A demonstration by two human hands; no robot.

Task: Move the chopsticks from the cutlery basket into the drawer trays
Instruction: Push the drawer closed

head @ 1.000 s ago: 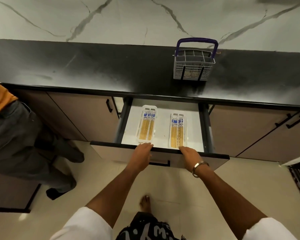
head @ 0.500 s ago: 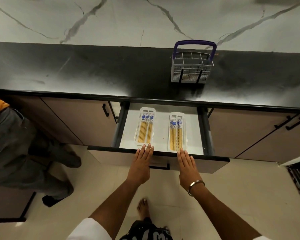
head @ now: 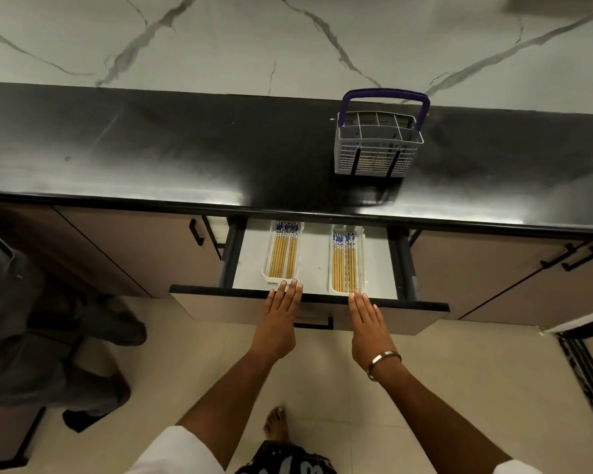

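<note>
- The black counter (head: 151, 148) runs across the whole view, and the cutlery basket (head: 377, 145) stands on it to the right, well apart from my hands. Its top compartments look empty to me, though something pale shows low behind the mesh and I cannot tell what.
- The drawer (head: 308, 304) below is partly out. A second earlier it stood further out and more of its white floor showed.
- Two white trays lie side by side in it, apart from each other. The left tray (head: 267, 271) and right tray (head: 361, 254) each hold chopsticks (head: 283, 254), blue ends toward the back.
- My left hand (head: 281, 319) and right hand (head: 370, 326) lie flat on the drawer front, fingers straight and together, gripping nothing. A second ago they curled over its top edge.
- I judge the moving is done and I am pushing the drawer shut. Next, an even push from both palms, with fingertips kept off the top edge so they do not get pinched under the counter.
</note>
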